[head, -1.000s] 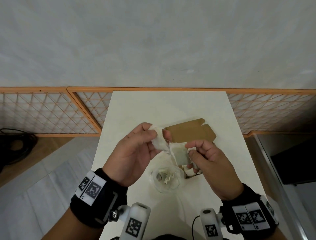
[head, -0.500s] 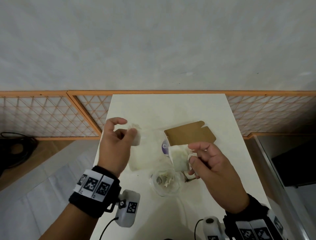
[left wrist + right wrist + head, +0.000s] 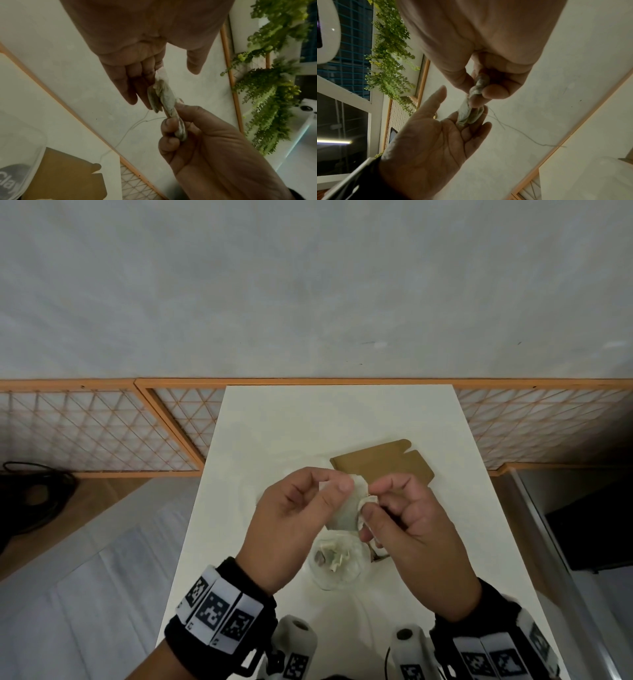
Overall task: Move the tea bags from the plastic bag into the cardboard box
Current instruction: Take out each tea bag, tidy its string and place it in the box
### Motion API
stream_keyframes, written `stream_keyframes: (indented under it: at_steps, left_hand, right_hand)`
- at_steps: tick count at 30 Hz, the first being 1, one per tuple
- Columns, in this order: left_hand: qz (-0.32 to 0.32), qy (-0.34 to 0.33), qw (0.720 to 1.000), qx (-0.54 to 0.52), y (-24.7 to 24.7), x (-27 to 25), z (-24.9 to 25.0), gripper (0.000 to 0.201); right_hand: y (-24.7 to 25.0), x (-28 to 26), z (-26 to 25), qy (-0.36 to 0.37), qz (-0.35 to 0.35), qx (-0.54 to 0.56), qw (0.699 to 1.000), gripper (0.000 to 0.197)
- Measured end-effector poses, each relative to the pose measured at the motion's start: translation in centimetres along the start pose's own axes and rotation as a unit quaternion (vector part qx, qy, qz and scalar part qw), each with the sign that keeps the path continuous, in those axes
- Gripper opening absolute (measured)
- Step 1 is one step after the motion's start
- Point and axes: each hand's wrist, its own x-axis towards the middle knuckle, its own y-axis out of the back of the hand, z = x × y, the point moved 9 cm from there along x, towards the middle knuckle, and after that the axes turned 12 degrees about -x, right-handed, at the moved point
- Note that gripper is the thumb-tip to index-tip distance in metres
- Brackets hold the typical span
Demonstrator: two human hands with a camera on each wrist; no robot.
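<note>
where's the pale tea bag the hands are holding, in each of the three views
Head: the pale paper tea bag sits at centre, between the left hand and right hand.
Left wrist: tea bag at centre, pinched from below by the right hand.
Right wrist: tea bag at centre, against the left hand's fingers.
Shared landmark: the brown cardboard box flap shows in head and left wrist.

Both hands meet over the table (image 3: 274, 419) — left hand (image 3: 291, 518), right hand (image 3: 407, 522) pinching a tea bag (image 3: 349, 508).

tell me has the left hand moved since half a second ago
Yes. The left hand has swung back right, toward the right hand; it now sits beside the cardboard box flap, its fingers touching the tea bag.
</note>
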Motion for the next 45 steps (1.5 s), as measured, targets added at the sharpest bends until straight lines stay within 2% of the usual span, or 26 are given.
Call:
stream_keyframes:
  at_steps: [4, 9, 10, 13, 15, 18, 23, 26, 30, 34, 39, 41, 45]
  left_hand:
    - [0.002, -0.038, 0.999, 0.029, 0.4, 0.1, -0.1, 0.01]
    - [0.047, -0.059, 0.996, 0.04, 1.8, 0.5, 0.5, 0.008]
    - [0.058, -0.057, 0.996, 0.036, 2.3, 0.7, 0.6, 0.008]
    - [0.094, -0.047, 0.993, 0.05, 4.2, 1.4, 0.1, 0.03]
    - [0.102, -0.036, 0.991, 0.082, 5.2, 1.7, -0.3, 0.028]
    - [0.08, -0.018, 0.992, 0.094, 5.4, 1.6, -0.8, 0.01]
    - [-0.07, 0.056, 0.996, 0.018, 1.6, 0.3, -2.3, 0.005]
    - [-0.107, 0.04, 0.993, 0.035, -0.4, 0.0, -2.2, 0.009]
    - [-0.105, -0.029, 0.99, 0.085, -1.6, 0.1, -1.4, 0.008]
    - [-0.09, -0.052, 0.988, 0.114, -1.6, 0.4, -1.1, 0.011]
    - [-0.091, -0.057, 0.983, 0.147, -1.4, 0.5, -1.3, 0.012]
    - [-0.092, -0.063, 0.981, 0.158, -1.4, 0.5, -1.2, 0.013]
    - [-0.057, -0.044, 0.987, 0.146, -0.4, 0.8, -1.6, 0.039]
  right_hand:
    - [0.4, 0.1, 0.6, -0.012, 0.018, -0.002, 1.0, 0.016]
    - [0.8, 0.1, 1.3, -0.032, 0.023, 0.003, 0.999, 0.014]
    - [0.9, 0.1, 1.4, -0.039, 0.023, 0.016, 0.999, 0.011]
    - [1.4, 0.1, 2.2, -0.059, 0.032, 0.054, 0.996, 0.007]
    - [1.7, 0.2, 2.7, -0.063, 0.041, 0.063, 0.995, 0.01]
    - [2.1, 0.5, 3.4, -0.059, 0.061, 0.075, 0.994, 0.012]
    - [2.2, 0.6, 3.5, -0.066, 0.081, 0.073, 0.992, 0.012]
    - [1.7, 0.7, 2.6, -0.053, 0.062, 0.077, 0.994, 0.01]
    - [1.2, 0.9, 1.8, -0.038, 0.043, 0.071, 0.996, 0.014]
    - [1.2, 1.0, 2.1, -0.041, 0.035, 0.052, 0.997, 0.015]
    - [1.4, 1.2, 2.1, -0.027, 0.048, 0.026, 0.998, 0.027]
    - [1.3, 1.3, 1.6, -0.018, 0.037, -0.004, 0.999, 0.021]
    - [0.9, 1.7, 1.8, -0.025, 0.012, -0.045, 0.999, 0.014]
